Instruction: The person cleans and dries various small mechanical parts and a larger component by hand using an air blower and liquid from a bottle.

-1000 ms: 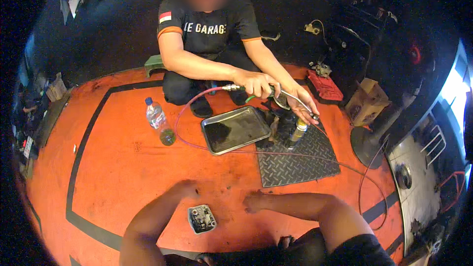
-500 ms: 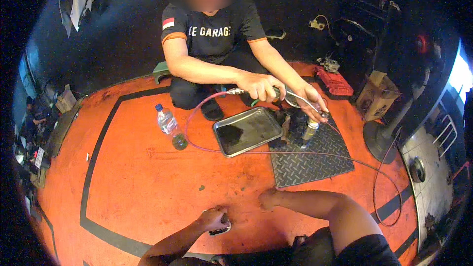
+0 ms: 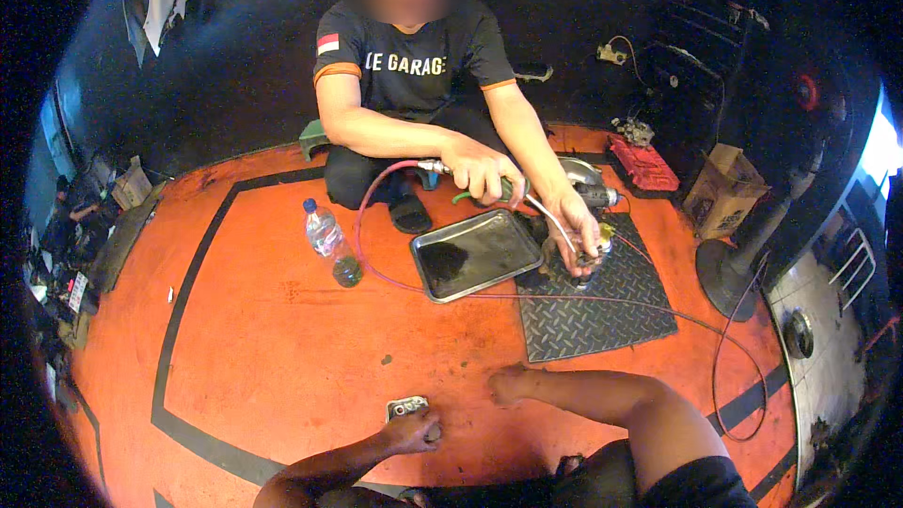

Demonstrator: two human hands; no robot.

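My left hand [image 3: 414, 430] is low in the middle, closed on a smartphone [image 3: 407, 406] with a pale edge and round camera lenses. Its upper end sticks out past my fingers. To the right, my right hand [image 3: 509, 384] hangs low over the orange floor with its fingers curled, and I see nothing in it. Across from me sits a person in a black shirt. That person's one hand grips an air blow gun [image 3: 515, 190]; its thin tube points at a small dark part [image 3: 588, 259] in the person's other hand.
A metal tray [image 3: 475, 259] with dark liquid lies ahead, beside a black tread-plate mat [image 3: 602, 320]. A plastic bottle [image 3: 324, 230] stands left of it. The red hose [image 3: 658, 303] loops across the floor. A cardboard box [image 3: 724, 193] and round black stand base [image 3: 729, 282] are at right.
The phone has turned in my left hand and now shows above the fingers. The other person's hands and blow gun have moved lower. My right hand has barely moved.
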